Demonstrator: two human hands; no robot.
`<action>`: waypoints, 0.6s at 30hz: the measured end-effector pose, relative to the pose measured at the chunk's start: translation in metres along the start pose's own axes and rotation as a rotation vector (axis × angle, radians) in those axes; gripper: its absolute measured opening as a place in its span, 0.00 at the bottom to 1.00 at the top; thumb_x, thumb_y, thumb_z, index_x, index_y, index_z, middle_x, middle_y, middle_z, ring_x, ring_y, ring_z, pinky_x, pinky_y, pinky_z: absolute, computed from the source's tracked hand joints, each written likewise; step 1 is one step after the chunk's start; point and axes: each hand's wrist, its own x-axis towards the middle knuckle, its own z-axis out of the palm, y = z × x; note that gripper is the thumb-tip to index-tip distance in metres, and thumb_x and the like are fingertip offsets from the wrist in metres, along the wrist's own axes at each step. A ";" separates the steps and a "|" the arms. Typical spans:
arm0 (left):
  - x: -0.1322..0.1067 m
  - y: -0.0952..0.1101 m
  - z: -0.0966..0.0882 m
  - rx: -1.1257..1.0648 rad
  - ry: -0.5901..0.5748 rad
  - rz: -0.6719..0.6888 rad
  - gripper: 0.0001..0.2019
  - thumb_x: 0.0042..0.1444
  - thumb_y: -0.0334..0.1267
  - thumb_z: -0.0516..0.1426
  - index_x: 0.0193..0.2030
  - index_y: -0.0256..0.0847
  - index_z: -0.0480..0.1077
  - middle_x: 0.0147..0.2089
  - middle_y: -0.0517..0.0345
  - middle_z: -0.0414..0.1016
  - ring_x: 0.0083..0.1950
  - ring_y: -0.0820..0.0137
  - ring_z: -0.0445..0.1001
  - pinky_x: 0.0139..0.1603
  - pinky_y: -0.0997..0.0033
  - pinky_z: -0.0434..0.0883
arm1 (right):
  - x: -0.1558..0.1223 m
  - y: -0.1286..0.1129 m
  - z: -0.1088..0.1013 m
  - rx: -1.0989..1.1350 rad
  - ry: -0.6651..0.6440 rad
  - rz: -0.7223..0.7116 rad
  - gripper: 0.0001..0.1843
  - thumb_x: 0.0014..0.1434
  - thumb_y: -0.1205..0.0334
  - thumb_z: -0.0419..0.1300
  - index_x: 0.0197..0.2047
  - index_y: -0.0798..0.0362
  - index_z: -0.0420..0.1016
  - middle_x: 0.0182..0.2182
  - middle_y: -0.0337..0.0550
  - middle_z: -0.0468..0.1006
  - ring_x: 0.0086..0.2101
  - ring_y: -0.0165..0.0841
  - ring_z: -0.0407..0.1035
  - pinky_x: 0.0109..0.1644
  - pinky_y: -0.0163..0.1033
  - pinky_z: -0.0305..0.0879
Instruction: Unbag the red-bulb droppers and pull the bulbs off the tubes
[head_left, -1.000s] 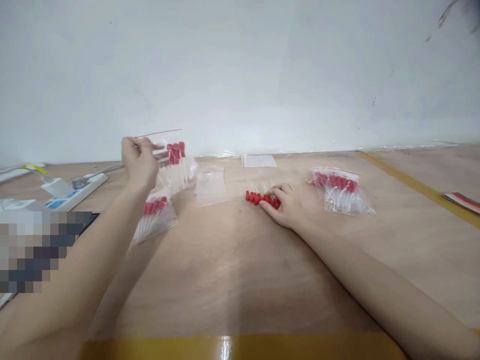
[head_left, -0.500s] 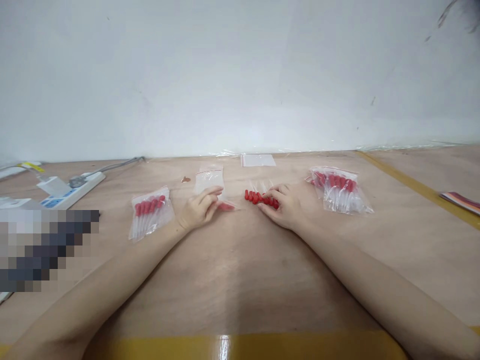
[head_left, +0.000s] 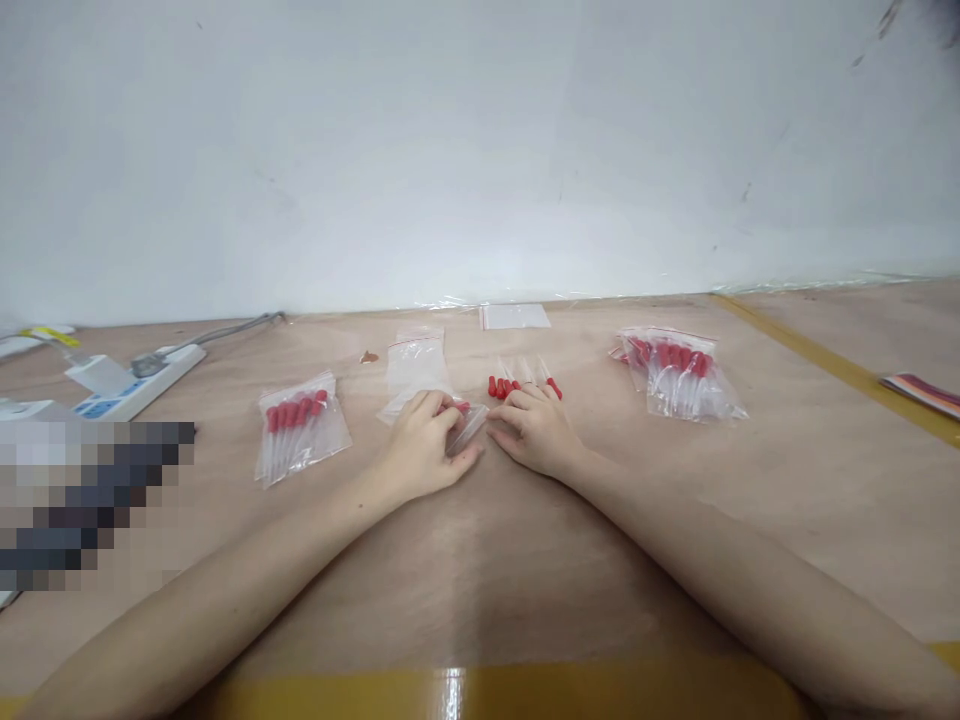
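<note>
My left hand [head_left: 431, 447] curls over a clear zip-lock bag [head_left: 469, 428], the fingers above its edge and the thumb in front. A bit of red shows by the fingertips; I cannot make out whether it is the bag's seal or something inside. Facing it, my right hand [head_left: 534, 428] rests low with thumb and forefinger apart, close to the bag's right edge. Just behind the right hand lies a row of droppers with red bulbs [head_left: 502, 387] and clear stems pointing away; the hand hides some. Another flat clear bag [head_left: 417, 362] lies behind my left hand.
Filled bags of red droppers lie at left [head_left: 298, 425] and right [head_left: 679, 375]. A white packet [head_left: 515, 316] is near the wall. A power strip [head_left: 150, 380] with a cable stands at far left, a striped item [head_left: 922, 395] at far right. Yellow tape [head_left: 825, 365] crosses the table.
My left hand has moved right and nearer me, taking hold of the bag's edge. My right hand has shifted left off the row, uncovering a dropper at its right end.
</note>
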 end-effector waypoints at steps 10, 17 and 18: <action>0.007 -0.001 0.011 -0.020 -0.020 -0.083 0.07 0.51 0.31 0.52 0.26 0.37 0.70 0.39 0.50 0.68 0.45 0.63 0.65 0.47 0.61 0.66 | -0.002 0.002 0.002 0.029 0.032 -0.032 0.07 0.53 0.60 0.57 0.33 0.50 0.75 0.27 0.40 0.71 0.33 0.31 0.60 0.39 0.39 0.49; 0.001 -0.018 0.004 -0.420 -0.044 -0.363 0.07 0.48 0.37 0.55 0.24 0.39 0.71 0.45 0.50 0.68 0.52 0.61 0.64 0.53 0.57 0.62 | 0.009 -0.008 -0.002 -0.004 0.051 -0.191 0.11 0.58 0.66 0.52 0.37 0.48 0.75 0.30 0.40 0.72 0.34 0.30 0.59 0.39 0.38 0.48; 0.000 -0.020 0.004 -0.462 -0.048 -0.378 0.07 0.48 0.37 0.55 0.24 0.39 0.71 0.45 0.49 0.68 0.54 0.61 0.63 0.54 0.56 0.62 | 0.012 -0.011 -0.002 -0.012 0.063 -0.210 0.11 0.58 0.66 0.52 0.37 0.47 0.75 0.30 0.40 0.72 0.34 0.30 0.59 0.39 0.38 0.48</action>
